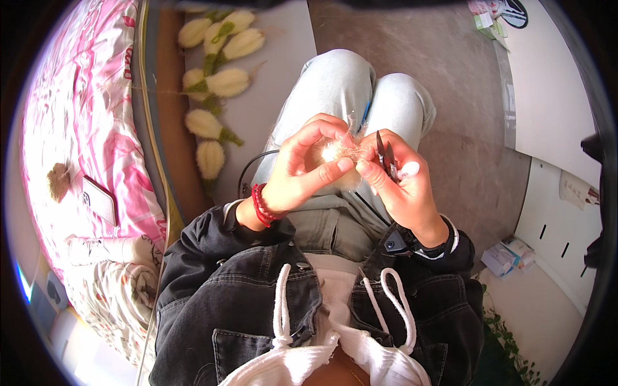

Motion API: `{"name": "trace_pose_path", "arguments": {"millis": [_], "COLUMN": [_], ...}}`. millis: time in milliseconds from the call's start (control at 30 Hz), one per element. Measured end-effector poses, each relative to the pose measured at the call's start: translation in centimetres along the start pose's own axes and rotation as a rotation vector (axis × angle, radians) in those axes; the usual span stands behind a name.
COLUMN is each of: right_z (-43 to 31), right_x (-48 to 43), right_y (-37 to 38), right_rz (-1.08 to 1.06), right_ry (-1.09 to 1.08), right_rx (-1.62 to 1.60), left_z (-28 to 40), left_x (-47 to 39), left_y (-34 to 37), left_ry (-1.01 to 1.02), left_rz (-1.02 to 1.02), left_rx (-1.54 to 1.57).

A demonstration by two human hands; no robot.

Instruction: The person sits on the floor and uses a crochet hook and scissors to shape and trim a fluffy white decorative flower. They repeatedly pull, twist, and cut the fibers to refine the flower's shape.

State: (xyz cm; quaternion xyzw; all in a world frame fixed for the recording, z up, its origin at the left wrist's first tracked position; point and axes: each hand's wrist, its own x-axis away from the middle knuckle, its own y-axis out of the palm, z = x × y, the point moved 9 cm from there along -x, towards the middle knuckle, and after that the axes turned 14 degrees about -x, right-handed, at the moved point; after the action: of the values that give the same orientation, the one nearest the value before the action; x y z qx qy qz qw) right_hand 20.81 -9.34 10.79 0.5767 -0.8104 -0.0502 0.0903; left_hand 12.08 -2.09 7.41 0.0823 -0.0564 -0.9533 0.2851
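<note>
Above my lap, my left hand (300, 170) curls around a small, pale, fluffy fibre piece (355, 149), glaring white on one side. Thumb and fingers of my right hand (410, 198) pinch the same fluff from the other side. Small dark-bladed scissors (385, 155) are tucked in my right hand, their blades pointing away from me. A small white rounded part (409, 169) shows beside them; I cannot tell whether it is their handle. Loose wisps stick out of the fluff. Beyond my hands, a thin blue object (365, 113) stands between my knees.
Several cream fuzzy buds with green parts (227, 82) lie on a grey-white surface to my left. The pink-and-white bedding (116, 120) holds a phone (100, 200) and a brown fluffy clump (59, 182). A dark cable (244, 173) runs by my left thigh. Small boxes (507, 255) sit at right.
</note>
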Motion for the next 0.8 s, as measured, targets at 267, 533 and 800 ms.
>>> {"name": "trace_pose_path", "arguments": {"millis": [267,533,800], "right_z": [1.3,1.1,0.0], "right_x": [0.1,-0.1,-0.3], "right_y": [0.2,0.5,1.3], "right_rz": [0.067,0.022,-0.041], "right_ry": [0.101,0.006,-0.141], "right_rx": [-0.135,0.003,0.148], "left_z": [-0.6,-1.5,-1.5], "left_x": [0.4,0.4,0.6], "left_y": [-0.9,-1.3,-1.6], "left_ry": [-0.029,-0.113,-0.082], "left_rz": [0.141,0.237,0.294], "left_rx": [-0.056,0.209,0.250]}}
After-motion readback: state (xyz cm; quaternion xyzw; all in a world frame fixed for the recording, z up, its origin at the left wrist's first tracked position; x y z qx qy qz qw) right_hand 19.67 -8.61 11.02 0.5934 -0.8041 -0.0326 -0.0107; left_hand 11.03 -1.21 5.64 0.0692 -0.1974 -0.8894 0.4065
